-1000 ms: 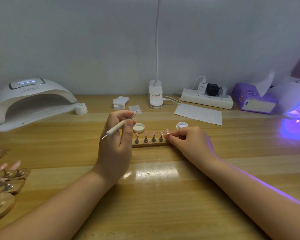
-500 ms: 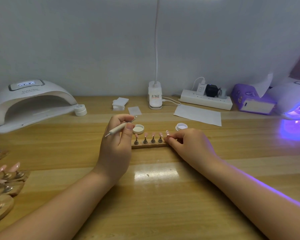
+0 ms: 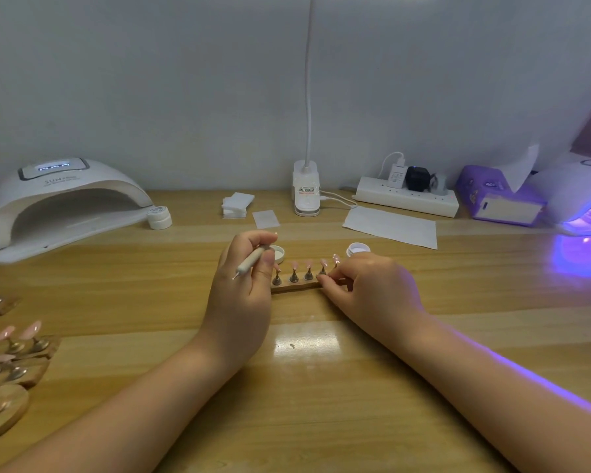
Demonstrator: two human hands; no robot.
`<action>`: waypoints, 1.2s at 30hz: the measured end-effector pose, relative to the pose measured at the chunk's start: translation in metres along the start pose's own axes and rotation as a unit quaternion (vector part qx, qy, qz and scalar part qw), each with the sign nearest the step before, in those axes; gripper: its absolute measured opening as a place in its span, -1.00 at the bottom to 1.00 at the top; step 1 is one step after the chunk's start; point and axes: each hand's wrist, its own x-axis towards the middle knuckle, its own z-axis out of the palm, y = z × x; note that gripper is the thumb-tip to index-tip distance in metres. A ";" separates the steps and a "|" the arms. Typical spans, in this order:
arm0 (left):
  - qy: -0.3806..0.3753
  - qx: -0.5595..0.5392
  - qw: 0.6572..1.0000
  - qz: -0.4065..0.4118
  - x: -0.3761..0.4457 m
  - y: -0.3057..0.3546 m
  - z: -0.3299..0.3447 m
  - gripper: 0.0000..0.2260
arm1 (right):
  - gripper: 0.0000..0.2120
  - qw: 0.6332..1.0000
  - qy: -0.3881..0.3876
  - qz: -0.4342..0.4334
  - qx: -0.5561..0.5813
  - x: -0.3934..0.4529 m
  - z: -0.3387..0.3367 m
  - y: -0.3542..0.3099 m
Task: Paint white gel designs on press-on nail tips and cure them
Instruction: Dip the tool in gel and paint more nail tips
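Since 1 s ago the left hand (image 3: 243, 295) has tipped the dotting tool (image 3: 251, 262) flatter, far end now at the open gel pot (image 3: 277, 253), prob. loading white gel. Fingers closed round the tool. Right hand (image 3: 366, 288) pinches the wooden strip (image 3: 296, 286) at its right end, steadying it. Pink nail tips (image 3: 308, 264) stand in a row on pegs; can't tell if any carry white design yet. Judging by that, painting is early; curing is left. White lamp (image 3: 62, 203) sits well apart on the left w/ open mouth, clear table (image 3: 321, 404) between. More holders (image 3: 10, 356) crowd the left edge.
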 end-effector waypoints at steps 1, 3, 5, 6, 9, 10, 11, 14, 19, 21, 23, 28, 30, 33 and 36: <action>-0.002 -0.004 1.000 0.002 -0.001 0.001 0.001 -0.82 | -0.76 1.000 -0.006 -0.006 -0.007 0.000 0.000 -0.001; -0.004 -0.010 1.000 0.009 -0.003 0.004 0.002 -0.82 | -0.72 1.000 -0.012 -0.010 -0.020 0.001 0.000 0.000; -0.005 -0.012 1.000 0.011 -0.004 0.005 0.003 -0.84 | -0.70 0.999 -0.016 -0.002 -0.033 0.003 0.001 0.002; -0.005 -0.014 1.000 0.010 -0.004 0.005 0.003 -0.84 | -0.70 0.999 -0.020 0.004 -0.037 0.003 0.001 0.003; -0.008 -0.014 1.000 0.012 -0.004 0.006 0.004 -0.85 | -0.71 0.999 -0.028 0.014 -0.035 0.004 0.002 0.003; -0.009 -0.012 1.000 0.014 -0.004 0.006 0.004 -0.85 | -0.71 0.999 -0.029 0.014 -0.033 0.004 0.002 0.004; -0.010 -0.010 1.000 0.015 -0.004 0.006 0.003 -0.85 | -0.71 0.999 -0.030 0.012 -0.032 0.004 0.002 0.004; -0.012 -0.009 1.000 0.018 -0.004 0.006 0.003 -0.86 | -0.71 0.999 -0.035 0.006 -0.027 0.004 0.001 0.005; -0.009 -0.008 1.000 0.013 -0.003 0.006 0.002 -0.85 | -0.72 0.999 -0.034 -0.003 -0.020 0.005 -0.001 0.004; -0.009 -0.011 1.000 0.008 -0.003 0.006 0.003 -0.87 | -0.72 0.999 -0.032 -0.006 -0.024 0.004 0.000 0.004; -0.007 -0.015 1.000 0.009 -0.003 0.007 0.002 -0.83 | -0.71 0.999 -0.027 -0.010 -0.026 0.004 0.001 0.004; -0.014 -0.075 0.996 0.040 0.000 0.016 -0.005 -0.86 | -0.79 0.999 0.014 -0.016 0.029 0.002 0.001 0.003; -0.022 -0.116 0.992 0.047 0.004 0.023 -0.008 -0.88 | -0.80 0.999 0.013 -0.020 0.036 0.001 0.000 0.003; -0.021 -0.214 0.977 0.010 0.010 0.032 -0.012 -0.86 | -0.83 0.998 0.022 -0.029 0.060 0.000 -0.002 0.004; -0.031 -0.334 0.940 -0.060 0.016 0.038 -0.014 -0.83 | -0.86 0.993 0.046 -0.035 0.102 -0.001 -0.004 0.002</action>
